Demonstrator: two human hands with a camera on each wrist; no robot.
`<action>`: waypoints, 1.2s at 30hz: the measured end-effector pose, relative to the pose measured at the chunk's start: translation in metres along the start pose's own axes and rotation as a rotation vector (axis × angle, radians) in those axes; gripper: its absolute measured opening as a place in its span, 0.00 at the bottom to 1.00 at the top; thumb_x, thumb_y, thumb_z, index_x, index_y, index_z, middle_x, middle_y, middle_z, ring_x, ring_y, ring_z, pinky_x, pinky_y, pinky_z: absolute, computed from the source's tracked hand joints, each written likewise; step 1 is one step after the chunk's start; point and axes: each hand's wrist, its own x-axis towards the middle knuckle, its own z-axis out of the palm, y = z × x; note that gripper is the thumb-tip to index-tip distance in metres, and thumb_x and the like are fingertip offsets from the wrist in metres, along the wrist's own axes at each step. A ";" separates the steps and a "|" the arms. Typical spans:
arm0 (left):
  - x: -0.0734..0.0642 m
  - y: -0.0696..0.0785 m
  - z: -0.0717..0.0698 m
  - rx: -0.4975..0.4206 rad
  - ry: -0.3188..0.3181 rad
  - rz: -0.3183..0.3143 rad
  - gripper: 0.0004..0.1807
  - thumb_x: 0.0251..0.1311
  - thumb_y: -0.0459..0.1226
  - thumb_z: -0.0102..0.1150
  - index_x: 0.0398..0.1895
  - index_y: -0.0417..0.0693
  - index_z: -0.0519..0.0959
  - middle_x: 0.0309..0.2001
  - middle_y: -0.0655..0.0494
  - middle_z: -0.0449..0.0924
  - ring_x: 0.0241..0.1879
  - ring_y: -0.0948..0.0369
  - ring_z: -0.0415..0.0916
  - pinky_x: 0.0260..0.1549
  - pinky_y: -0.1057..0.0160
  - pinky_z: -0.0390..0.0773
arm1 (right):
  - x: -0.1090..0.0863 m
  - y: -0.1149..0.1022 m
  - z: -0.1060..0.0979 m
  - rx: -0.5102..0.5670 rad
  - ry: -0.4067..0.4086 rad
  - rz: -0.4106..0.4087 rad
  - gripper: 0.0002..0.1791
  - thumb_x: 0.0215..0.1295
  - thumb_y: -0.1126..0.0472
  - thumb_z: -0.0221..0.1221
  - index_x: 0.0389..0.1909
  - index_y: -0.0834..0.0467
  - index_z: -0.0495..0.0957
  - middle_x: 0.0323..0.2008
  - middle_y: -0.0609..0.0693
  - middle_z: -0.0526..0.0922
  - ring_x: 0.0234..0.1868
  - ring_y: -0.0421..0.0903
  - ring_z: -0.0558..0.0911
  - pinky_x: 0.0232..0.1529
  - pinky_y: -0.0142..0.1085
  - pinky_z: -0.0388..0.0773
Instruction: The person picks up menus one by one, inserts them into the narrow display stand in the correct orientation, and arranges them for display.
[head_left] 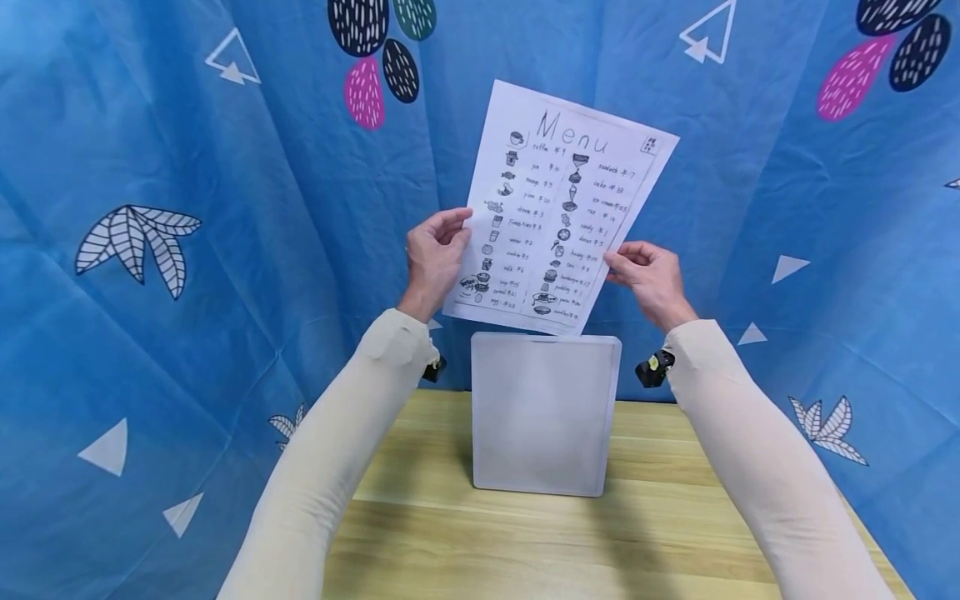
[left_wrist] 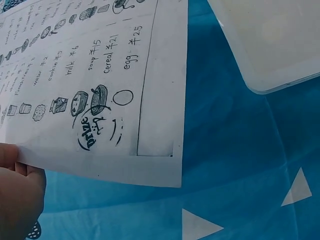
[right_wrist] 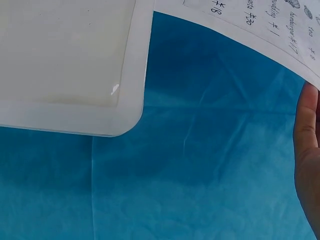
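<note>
A white paper menu sheet [head_left: 555,242], headed "Menu" and filled with small drawings, names and prices, is held up tilted in the head view. My left hand [head_left: 437,257] pinches its left edge between thumb and fingers. On the opposite edge, lower down, my right hand [head_left: 649,277] pinches the paper the same way. Below the sheet stands a white framed panel [head_left: 540,417], upright on the table, its top edge close to the paper's lower corner. The left wrist view shows the menu's bottom part [left_wrist: 160,125] near the panel's corner [left_wrist: 270,60].
The wooden table [head_left: 420,517] has light yellow grain. Blue patterned cloth [head_left: 225,333] hangs behind and on both sides. Each sleeved wrist carries a small black camera [head_left: 655,368].
</note>
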 end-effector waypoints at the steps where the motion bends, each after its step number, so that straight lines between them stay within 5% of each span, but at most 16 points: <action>1: 0.000 0.000 0.000 0.002 0.001 0.000 0.14 0.68 0.29 0.58 0.55 0.43 0.83 0.49 0.47 0.83 0.44 0.56 0.80 0.44 0.63 0.79 | 0.000 0.000 0.000 -0.003 0.001 -0.001 0.21 0.66 0.53 0.65 0.52 0.63 0.80 0.42 0.45 0.85 0.42 0.41 0.85 0.43 0.29 0.82; 23: -0.002 -0.007 0.003 0.025 -0.006 -0.002 0.15 0.69 0.28 0.56 0.56 0.43 0.82 0.51 0.47 0.82 0.47 0.55 0.80 0.48 0.61 0.79 | -0.001 0.003 -0.005 -0.020 -0.003 0.005 0.22 0.65 0.51 0.65 0.53 0.63 0.80 0.43 0.45 0.85 0.42 0.41 0.85 0.49 0.36 0.82; 36: -0.005 -0.012 0.004 0.042 -0.013 -0.002 0.14 0.70 0.28 0.56 0.55 0.44 0.83 0.51 0.48 0.82 0.48 0.56 0.80 0.51 0.61 0.78 | -0.004 0.004 -0.009 -0.011 -0.004 -0.001 0.21 0.65 0.52 0.65 0.52 0.62 0.81 0.42 0.44 0.85 0.41 0.40 0.85 0.42 0.29 0.82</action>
